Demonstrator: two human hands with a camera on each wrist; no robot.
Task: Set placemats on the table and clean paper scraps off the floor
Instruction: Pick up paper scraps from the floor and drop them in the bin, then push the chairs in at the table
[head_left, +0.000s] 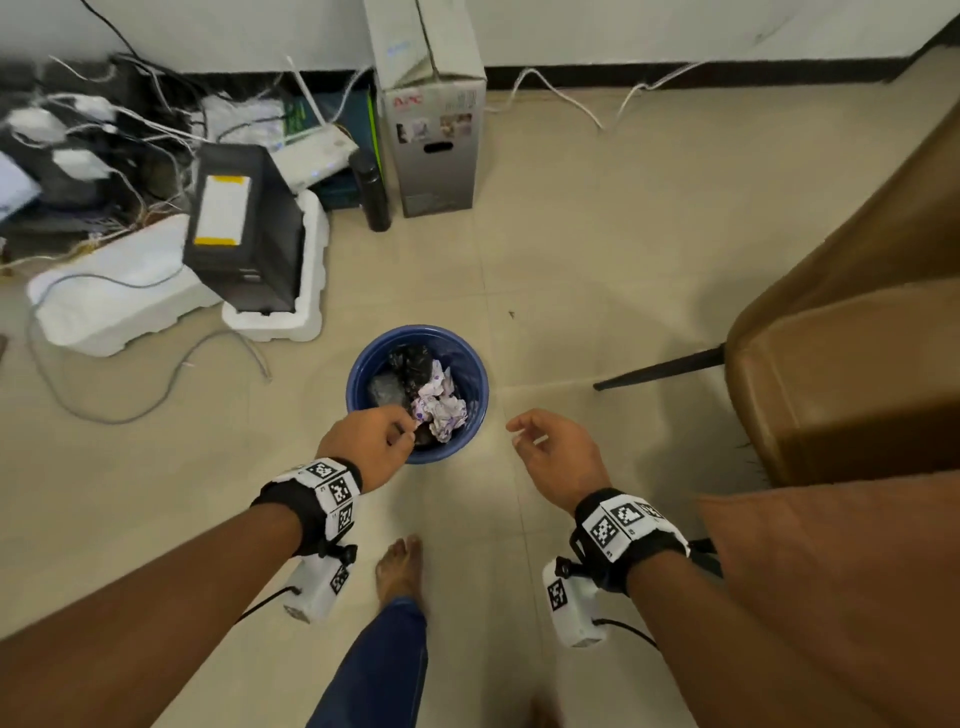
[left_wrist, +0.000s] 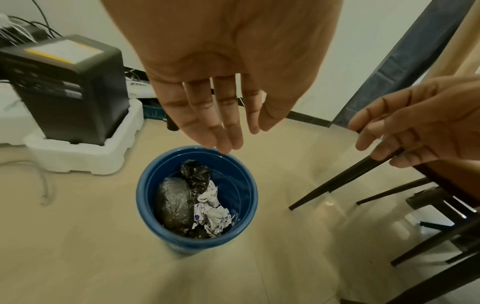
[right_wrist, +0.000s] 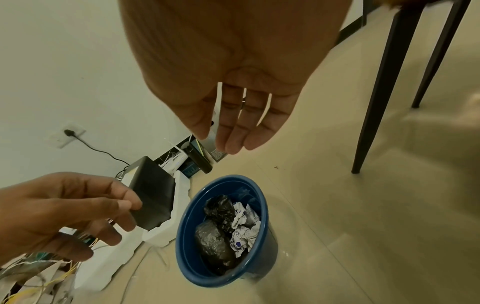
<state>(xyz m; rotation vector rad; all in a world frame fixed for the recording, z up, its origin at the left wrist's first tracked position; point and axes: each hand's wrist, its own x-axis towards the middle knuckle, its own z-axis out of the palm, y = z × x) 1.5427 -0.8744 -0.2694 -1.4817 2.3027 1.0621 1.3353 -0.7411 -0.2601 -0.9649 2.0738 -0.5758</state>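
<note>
A blue waste bin (head_left: 358, 364) (left_wrist: 145, 197) (right_wrist: 187, 226) stands on the tiled floor. Inside it lie crumpled white paper scraps with purple print (head_left: 439, 402) (left_wrist: 211, 216) (right_wrist: 245, 226) beside black plastic bags (left_wrist: 176, 203). My left hand (head_left: 371, 441) (left_wrist: 218, 115) hovers over the bin's near left rim, fingers relaxed and empty. My right hand (head_left: 550, 447) (right_wrist: 228, 127) hangs just right of the bin, fingers loose, holding nothing. No placemat is in view.
A black device (head_left: 244, 228) in white foam packing sits left of the bin among cables. A grey cardboard box (head_left: 436, 135) and a dark bottle (head_left: 374, 192) stand by the wall. A brown chair (head_left: 852, 332) with black legs is on the right. My bare foot (head_left: 397, 571) is below.
</note>
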